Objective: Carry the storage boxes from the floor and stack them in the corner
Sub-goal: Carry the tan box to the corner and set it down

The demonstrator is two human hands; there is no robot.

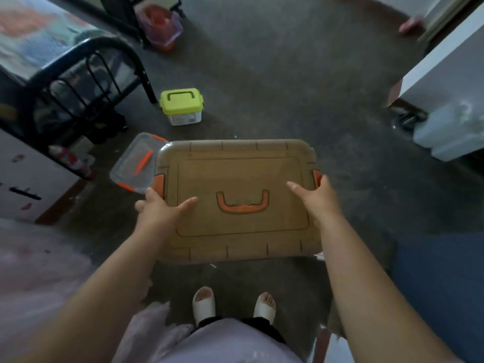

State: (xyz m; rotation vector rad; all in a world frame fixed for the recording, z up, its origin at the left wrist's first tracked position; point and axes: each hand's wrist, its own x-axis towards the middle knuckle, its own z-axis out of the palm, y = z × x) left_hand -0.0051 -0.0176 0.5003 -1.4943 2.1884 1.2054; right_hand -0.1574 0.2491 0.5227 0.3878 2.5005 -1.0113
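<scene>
A large tan plastic storage box (235, 200) with a flat lid, an orange recessed handle (243, 203) and orange side latches is held between both hands above the grey floor (288, 87), in front of the person's feet in pale slippers (204, 301). The left hand (159, 208) grips its left edge just below the latch, thumb lying on the lid; the right hand (318, 196) clasps the right edge the same way (fingers curl under, out of sight). Just beside the box's far left corner a clear shallow container with orange clips (136, 162) lies on the floor. Farther off stands a small lime-lidded white box (182, 106), near a black metal bed frame (86, 74).
</scene>
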